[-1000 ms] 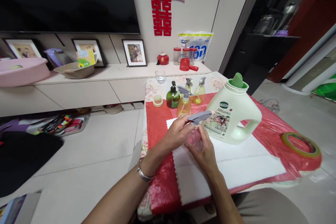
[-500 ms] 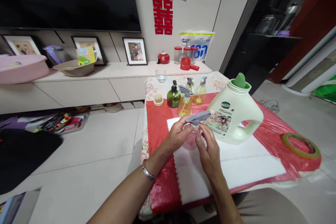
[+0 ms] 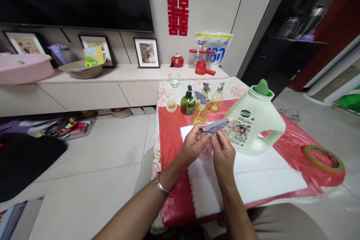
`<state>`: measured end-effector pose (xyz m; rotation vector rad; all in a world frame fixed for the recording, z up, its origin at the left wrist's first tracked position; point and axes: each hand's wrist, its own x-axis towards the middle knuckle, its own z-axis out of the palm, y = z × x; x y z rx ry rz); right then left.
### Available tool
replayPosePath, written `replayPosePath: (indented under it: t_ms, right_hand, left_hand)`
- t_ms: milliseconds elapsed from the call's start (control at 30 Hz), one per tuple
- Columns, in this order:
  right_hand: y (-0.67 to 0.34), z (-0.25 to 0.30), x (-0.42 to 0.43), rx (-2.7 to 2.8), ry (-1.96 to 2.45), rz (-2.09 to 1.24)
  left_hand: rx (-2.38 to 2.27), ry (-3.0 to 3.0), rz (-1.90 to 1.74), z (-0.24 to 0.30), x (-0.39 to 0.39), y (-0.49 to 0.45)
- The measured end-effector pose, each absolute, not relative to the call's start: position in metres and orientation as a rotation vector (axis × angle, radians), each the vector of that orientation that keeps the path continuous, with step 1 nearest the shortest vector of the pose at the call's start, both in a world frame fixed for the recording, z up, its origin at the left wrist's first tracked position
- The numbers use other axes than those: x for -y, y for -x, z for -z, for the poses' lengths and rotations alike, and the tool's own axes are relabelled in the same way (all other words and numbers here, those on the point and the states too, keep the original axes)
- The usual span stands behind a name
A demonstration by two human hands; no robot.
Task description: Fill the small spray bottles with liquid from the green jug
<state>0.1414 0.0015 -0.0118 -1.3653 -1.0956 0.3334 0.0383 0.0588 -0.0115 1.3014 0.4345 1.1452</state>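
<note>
Both my hands hold a small clear pinkish spray bottle (image 3: 206, 150) with a grey trigger head (image 3: 215, 125) over a white cloth (image 3: 253, 180). My left hand (image 3: 193, 143) wraps round the bottle's body. The fingers of my right hand (image 3: 223, 152) pinch the neck just under the grey head. A big pale green detergent jug (image 3: 254, 122) with a green cap stands just right of my hands.
On the red table cover (image 3: 171, 135) stand a dark green pump bottle (image 3: 188, 103), several yellow spray bottles (image 3: 200, 111), a small jar (image 3: 171, 106) and a glass (image 3: 174, 80). A roll of tape (image 3: 323, 157) lies at the right. A low cabinet (image 3: 84, 90) runs along the wall.
My right hand has moved up from the bottle's lower body to its neck below the grey head. The view has shifted a little; the bottle stays in both hands.
</note>
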Motion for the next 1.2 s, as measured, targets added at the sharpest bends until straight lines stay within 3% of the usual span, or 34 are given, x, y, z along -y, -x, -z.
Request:
replayPosePath:
  t_ms: [667,1200]
  right_hand:
    - [-0.136,0.010,-0.002,1.102,1.442,-0.131]
    - [-0.122,0.032,-0.003,0.810,1.384,-0.302]
  left_hand:
    - [-0.571,-1.796,-1.403,0.033,-0.049,-0.039]
    - [-0.556,-1.904,-1.446,0.037,-0.046,-0.038]
